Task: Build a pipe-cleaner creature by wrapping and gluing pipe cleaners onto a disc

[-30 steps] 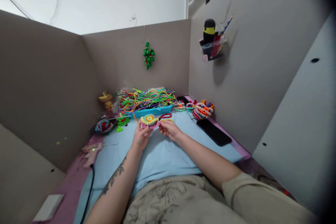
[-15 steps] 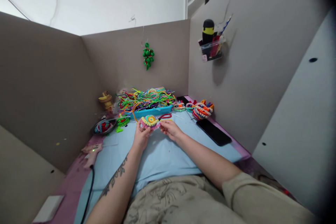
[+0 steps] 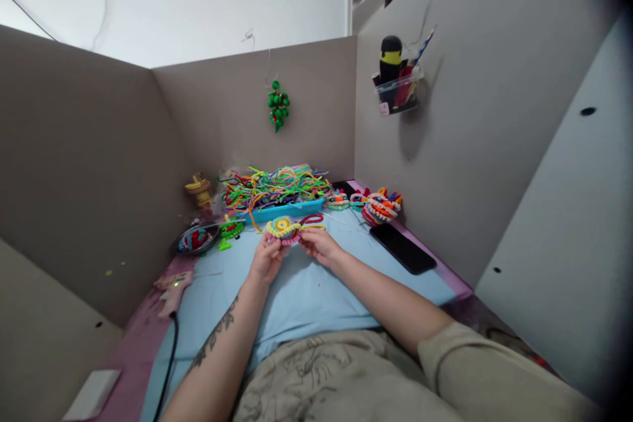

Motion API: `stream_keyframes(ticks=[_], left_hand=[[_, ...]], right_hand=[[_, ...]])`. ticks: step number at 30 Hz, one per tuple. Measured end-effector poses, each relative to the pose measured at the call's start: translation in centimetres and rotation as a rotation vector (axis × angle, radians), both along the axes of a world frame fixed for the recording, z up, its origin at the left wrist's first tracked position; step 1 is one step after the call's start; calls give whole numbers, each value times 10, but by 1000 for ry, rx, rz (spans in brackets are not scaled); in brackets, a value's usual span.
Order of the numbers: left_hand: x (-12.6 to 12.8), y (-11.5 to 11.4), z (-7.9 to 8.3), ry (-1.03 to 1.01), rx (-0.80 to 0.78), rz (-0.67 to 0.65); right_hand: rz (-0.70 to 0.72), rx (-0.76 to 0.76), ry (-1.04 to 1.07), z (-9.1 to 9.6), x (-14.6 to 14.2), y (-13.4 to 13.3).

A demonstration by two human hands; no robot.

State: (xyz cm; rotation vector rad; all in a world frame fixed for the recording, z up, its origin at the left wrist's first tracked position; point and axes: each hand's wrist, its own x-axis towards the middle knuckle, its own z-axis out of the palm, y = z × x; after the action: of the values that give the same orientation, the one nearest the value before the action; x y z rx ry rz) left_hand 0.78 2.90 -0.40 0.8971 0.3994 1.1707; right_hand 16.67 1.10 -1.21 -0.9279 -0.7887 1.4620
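Note:
Between my two hands is a round, multicoloured pipe-cleaner piece [image 3: 283,227], with yellow, blue and orange rings on top and a pink edge below. My left hand [image 3: 268,257] is closed on its left side. My right hand [image 3: 319,244] pinches its right edge, where a loose yellow strand sticks out; the fingertips are partly hidden. Just behind lie red-handled scissors [image 3: 312,218], their blades covered from view. The piece is held above the light blue cloth [image 3: 306,297].
A blue tray [image 3: 281,211] heaped with coloured pipe cleaners stands behind my hands. On the right are a phone [image 3: 404,249] and a striped pipe-cleaner figure [image 3: 380,208]. A dark bowl [image 3: 208,244], a green figure [image 3: 231,229] and a corded pink glue gun [image 3: 174,290] lie left.
The piece has turned slightly between my hands, its ringed top now more level. My right fingers have shifted a little closer to its edge.

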Motion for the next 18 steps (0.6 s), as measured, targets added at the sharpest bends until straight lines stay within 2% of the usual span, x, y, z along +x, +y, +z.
stream_keyframes(ticks=[6,13,18], left_hand=[[2,-1,-1,11,52,-26],[8,-6,2,31,76,1],[5,-5,1,19,62,-1]], right_hand=[[-4,-11,4,-2,1,2],[-63,32,-102,-3,1,3],[-59,37,-36,-2,1,3]])
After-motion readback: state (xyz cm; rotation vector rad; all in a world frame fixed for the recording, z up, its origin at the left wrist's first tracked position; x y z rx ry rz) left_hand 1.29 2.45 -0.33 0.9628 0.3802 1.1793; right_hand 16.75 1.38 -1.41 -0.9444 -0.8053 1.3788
